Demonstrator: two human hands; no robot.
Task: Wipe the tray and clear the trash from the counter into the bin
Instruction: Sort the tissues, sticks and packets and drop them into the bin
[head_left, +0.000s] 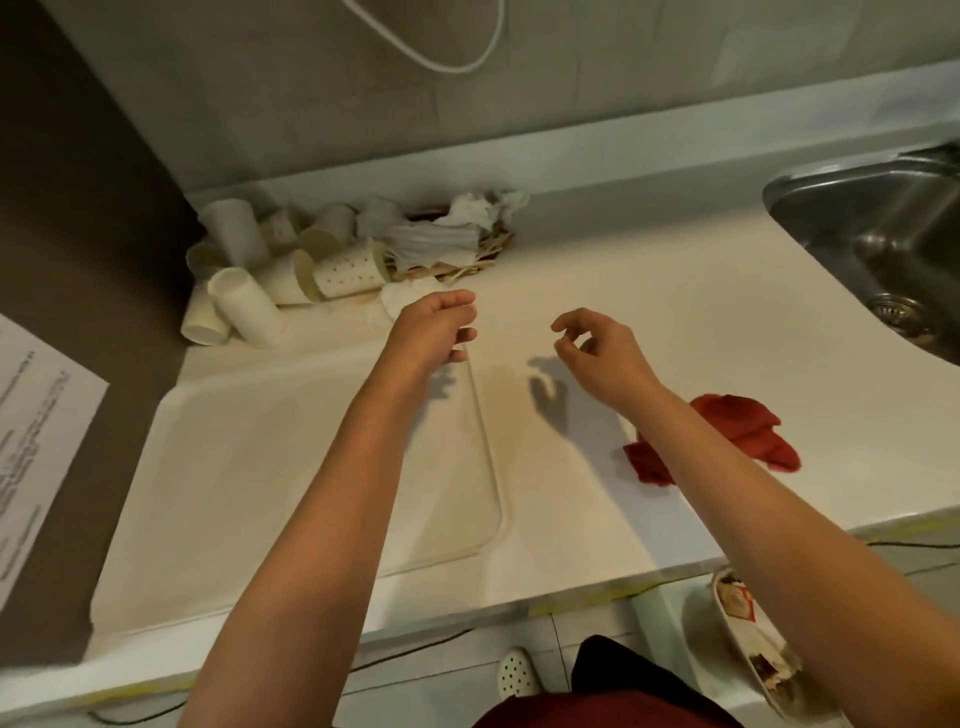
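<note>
A white tray (218, 467) lies flat on the left part of the white counter (649, 291). Behind it, against the wall, sits a heap of trash: several paper cups (244, 306), crumpled napkins (467, 213) and wooden sticks (467, 267). My left hand (434, 327) hovers over the tray's far right corner, just in front of the heap, fingers loosely curled and holding nothing. My right hand (597, 353) hovers above bare counter to its right, fingers relaxed and empty. A crumpled red cloth (737, 436) lies on the counter under my right forearm.
A steel sink (883, 244) is set into the counter at the right. A bin (748, 639) holding trash stands on the floor below the counter's front edge at the right. A printed paper sheet (36, 441) hangs at the left. A white cable (447, 57) loops on the wall.
</note>
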